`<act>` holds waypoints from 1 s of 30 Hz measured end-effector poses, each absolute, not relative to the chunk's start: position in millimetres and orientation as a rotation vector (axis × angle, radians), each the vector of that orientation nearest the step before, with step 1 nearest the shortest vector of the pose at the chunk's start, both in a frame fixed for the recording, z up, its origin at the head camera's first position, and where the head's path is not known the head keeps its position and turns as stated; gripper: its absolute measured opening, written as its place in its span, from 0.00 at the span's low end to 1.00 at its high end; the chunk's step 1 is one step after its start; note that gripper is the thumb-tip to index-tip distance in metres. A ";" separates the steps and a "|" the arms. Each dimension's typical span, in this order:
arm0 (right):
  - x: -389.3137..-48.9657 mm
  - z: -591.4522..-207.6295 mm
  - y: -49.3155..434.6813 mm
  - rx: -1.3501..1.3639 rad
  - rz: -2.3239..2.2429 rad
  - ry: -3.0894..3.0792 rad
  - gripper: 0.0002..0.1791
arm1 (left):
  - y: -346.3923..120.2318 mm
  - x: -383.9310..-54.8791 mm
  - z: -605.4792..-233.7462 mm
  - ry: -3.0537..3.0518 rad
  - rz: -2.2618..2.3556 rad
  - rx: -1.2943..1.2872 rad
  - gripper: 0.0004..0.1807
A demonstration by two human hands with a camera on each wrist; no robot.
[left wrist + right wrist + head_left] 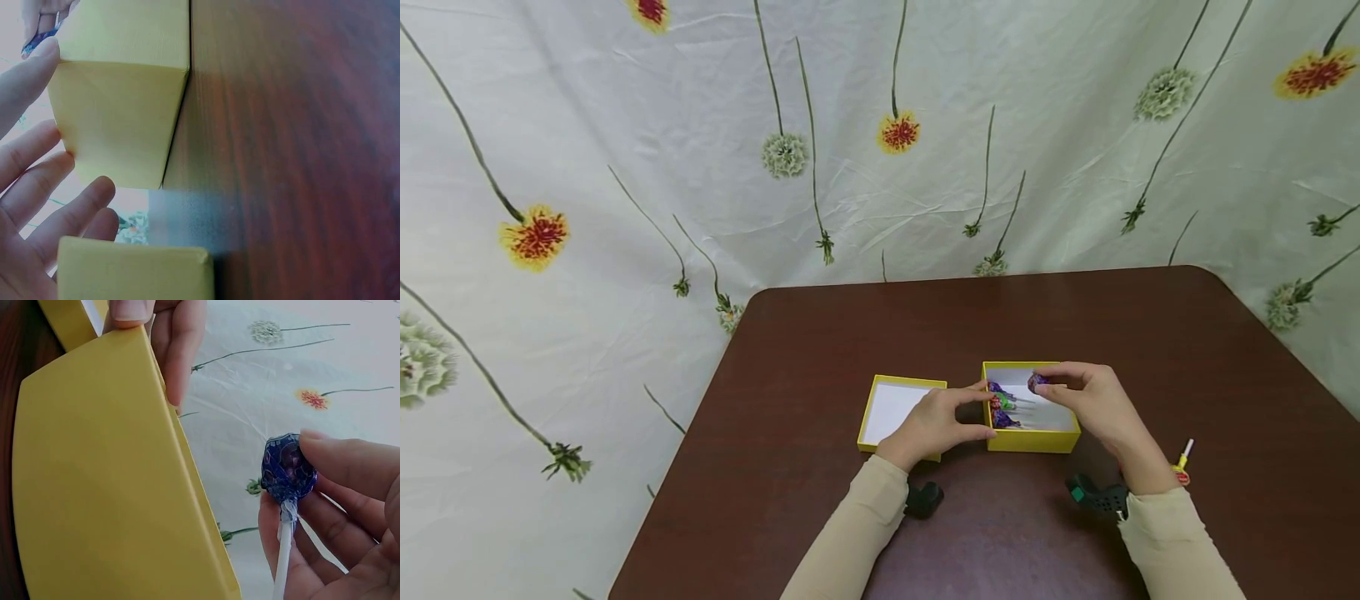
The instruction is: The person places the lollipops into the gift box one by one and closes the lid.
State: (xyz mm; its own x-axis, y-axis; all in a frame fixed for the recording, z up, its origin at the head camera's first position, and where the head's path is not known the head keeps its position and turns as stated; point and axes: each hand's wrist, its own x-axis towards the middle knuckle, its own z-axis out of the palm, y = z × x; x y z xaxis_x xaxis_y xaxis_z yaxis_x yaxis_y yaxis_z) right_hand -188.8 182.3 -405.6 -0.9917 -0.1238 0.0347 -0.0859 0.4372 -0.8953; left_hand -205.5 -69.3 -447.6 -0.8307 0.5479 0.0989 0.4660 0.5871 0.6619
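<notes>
1. Right hand point(1093, 400): at the right of centre in the head view, its grip pinches a purple-wrapped lollipop point(1037, 382) between thumb and fingers, above the box's inside. In the right wrist view this candy sits at centre right, head up, with its white stick pointing down to the bottom edge.
2. Left hand point(934, 423): just below the centre of the head view, its grip is unclenched, fingers spread and fairly straight, thumb and fingertips touching the box's left side.
3. Yellow box point(1030, 442): lower middle of the head view, right of centre, white inside. Along its left end lie wrapped lollipops point(1002, 402), two purple and one green and red, sticks pointing right.
4. Yellow lid point(891, 408): left of the box, white inside up, partly covered by the left hand.
5. Another lollipop point(1182, 462): lower right of the head view, on the brown surface point(1000, 325), partly hidden by the right forearm.
6. Flower-printed cloth point(700, 100): fills the top of the head view.
</notes>
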 end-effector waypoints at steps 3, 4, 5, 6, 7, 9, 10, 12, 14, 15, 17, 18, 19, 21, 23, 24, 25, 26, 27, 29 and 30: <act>-193.8 -406.7 178.2 -0.194 -1.641 2.616 0.19 | -69.3 -205.6 -447.9 2.685 1.088 0.853 0.32; -195.3 -407.4 177.1 -0.190 -1.638 2.614 0.18 | -69.2 -205.7 -448.1 2.682 1.089 0.850 0.32; -196.7 -408.1 176.1 -0.189 -1.632 2.614 0.18 | -69.1 -205.7 -448.1 2.679 1.090 0.848 0.32; -198.1 -408.8 175.1 -0.192 -1.623 2.618 0.18 | -69.0 -205.7 -448.3 2.678 1.091 0.847 0.32; -199.4 -409.5 174.0 -0.197 -1.617 2.621 0.18 | -68.9 -205.7 -448.4 2.677 1.091 0.846 0.32; -202.0 -410.4 171.8 -0.211 -1.608 2.630 0.17 | -69.0 -205.7 -448.6 2.677 1.093 0.845 0.32; -203.5 -410.8 170.7 -0.220 -1.600 2.640 0.17 | -69.2 -205.8 -448.9 2.678 1.093 0.846 0.32; -206.7 -412.0 168.3 -0.242 -1.586 2.658 0.16 | -69.5 -206.1 -449.3 2.682 1.091 0.846 0.32; -210.1 -413.2 165.9 -0.250 -1.573 2.670 0.15 | -70.0 -206.3 -449.5 2.681 1.094 0.847 0.32; -212.0 -413.9 164.6 -0.255 -1.571 2.669 0.14 | -70.3 -206.4 -449.5 2.679 1.098 0.847 0.32; -215.6 -415.4 162.1 -0.269 -1.570 2.661 0.14 | -70.2 -206.3 -449.2 2.678 1.097 0.848 0.32; -217.2 -416.1 160.8 -0.268 -1.568 2.657 0.13 | -70.1 -206.1 -449.0 2.677 1.100 0.848 0.32; -218.9 -416.8 159.6 -0.275 -1.573 2.647 0.13 | -69.9 -206.0 -448.8 2.675 1.102 0.849 0.32; -221.3 -418.1 157.2 -0.280 -1.582 2.629 0.13 | -69.4 -205.8 -448.6 2.670 1.103 0.846 0.32; -223.0 -419.3 155.1 -0.277 -1.577 2.623 0.13 | -69.0 -205.7 -448.4 2.670 1.098 0.846 0.32; -223.6 -419.8 154.1 -0.270 -1.573 2.622 0.13 | -68.8 -205.6 -448.5 2.669 1.099 0.845 0.32; -224.1 -420.4 153.2 -0.271 -1.573 2.618 0.13 | -68.8 -205.6 -448.6 2.668 1.099 0.846 0.32; -224.7 -421.0 152.2 -0.271 -1.570 2.616 0.13 | -68.8 -205.6 -448.7 2.670 1.098 0.848 0.32; -225.4 -421.6 151.4 -0.273 -1.565 2.615 0.13 | -69.0 -205.5 -448.6 2.672 1.097 0.853 0.32; -227.1 -422.8 149.0 -0.273 -1.569 2.608 0.13 | -69.5 -205.4 -448.4 2.678 1.097 0.861 0.31; -227.9 -423.5 147.7 -0.271 -1.574 2.600 0.14 | -69.7 -205.2 -448.2 2.679 1.099 0.862 0.31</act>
